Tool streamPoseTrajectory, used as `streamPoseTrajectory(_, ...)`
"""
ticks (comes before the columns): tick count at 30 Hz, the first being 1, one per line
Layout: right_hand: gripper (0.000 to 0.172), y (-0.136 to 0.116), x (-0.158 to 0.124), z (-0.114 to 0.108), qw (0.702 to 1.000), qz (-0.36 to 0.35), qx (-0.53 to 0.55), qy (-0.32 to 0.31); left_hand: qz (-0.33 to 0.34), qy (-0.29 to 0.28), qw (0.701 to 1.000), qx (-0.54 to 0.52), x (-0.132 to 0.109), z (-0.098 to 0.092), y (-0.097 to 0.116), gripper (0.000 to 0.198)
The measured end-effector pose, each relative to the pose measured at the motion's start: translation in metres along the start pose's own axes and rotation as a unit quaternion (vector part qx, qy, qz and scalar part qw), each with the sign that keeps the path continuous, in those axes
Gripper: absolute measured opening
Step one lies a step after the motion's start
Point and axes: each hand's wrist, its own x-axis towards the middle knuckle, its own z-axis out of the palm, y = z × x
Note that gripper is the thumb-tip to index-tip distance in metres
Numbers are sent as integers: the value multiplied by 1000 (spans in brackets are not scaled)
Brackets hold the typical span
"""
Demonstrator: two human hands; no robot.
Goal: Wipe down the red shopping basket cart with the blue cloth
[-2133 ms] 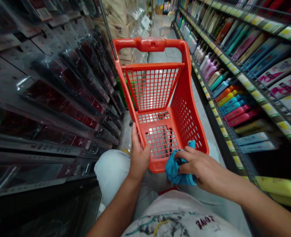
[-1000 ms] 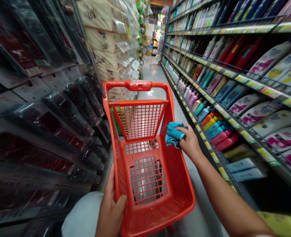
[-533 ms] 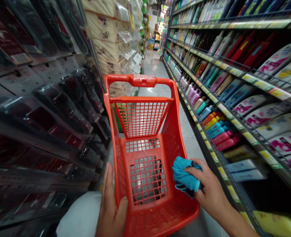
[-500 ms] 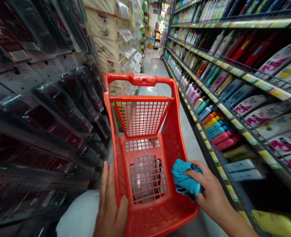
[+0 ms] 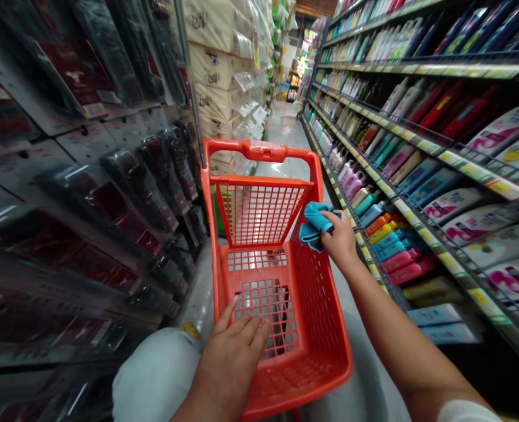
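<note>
Shelving point(image 5: 417, 68) runs along the right of a narrow shop aisle, its rails lined with yellow and green price labels and its tiers filled with bottles, among them purple bottles point(image 5: 352, 180) and white ones marked in pink. On the left hang dark packaged goods point(image 5: 78, 193) in clear plastic, and beyond them rises a stack of beige wrapped packages point(image 5: 213, 76). Grey floor point(image 5: 291, 124) stretches away between the two sides.

Within the aisle, directly before the person, is a red plastic shopping cart point(image 5: 325, 293), its handle bar point(image 5: 265, 150) at the far end and a slatted mesh flap point(image 5: 265, 182) just below it. A thin metal rod point(image 5: 195, 114) rises at its far left corner.

The right hand point(image 5: 342, 237) has its grip closed around a bunched blue cloth point(image 5: 315, 225), which lies against the upper part of the cart's right side. The left hand point(image 5: 233, 363) has an open grip with nothing in it, palm down and fingers extended over the cart's near left edge; whether it touches the plastic cannot be told. A pale trousered knee point(image 5: 158, 375) shows beside the cart's near left side.
</note>
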Motion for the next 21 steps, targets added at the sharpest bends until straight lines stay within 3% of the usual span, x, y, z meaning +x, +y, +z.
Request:
streamPoseTrajectory(2, 41, -8, 7, -3, 997, -36, -61, -15, -12, -7, 1000, 5, 1, -1, 4, 47)
streamPoseTrajectory(5, 27, -20, -21, -16, 970, -140, -167, -108, -33, -4, 999, 16, 4, -2, 10, 43)
streamPoseTrajectory(10, 20, -38, -111, -35, 862, -272, -241, -355, -51, 19, 999, -2, 9, -7, 20, 29)
streamPoseTrajectory(13, 13, -41, -144, -39, 792, -313, -228, -471, -48, 29, 998, -7, 10, -9, 26, 22)
streamPoseTrajectory(16, 15, -40, -135, -37, 769, -309, -244, -504, -39, 39, 998, -7, 9, -7, 32, 20)
streamPoseTrajectory(21, 25, -39, -79, -20, 799, -285, -316, -424, -37, 41, 998, -3, 11, -1, 39, 18)
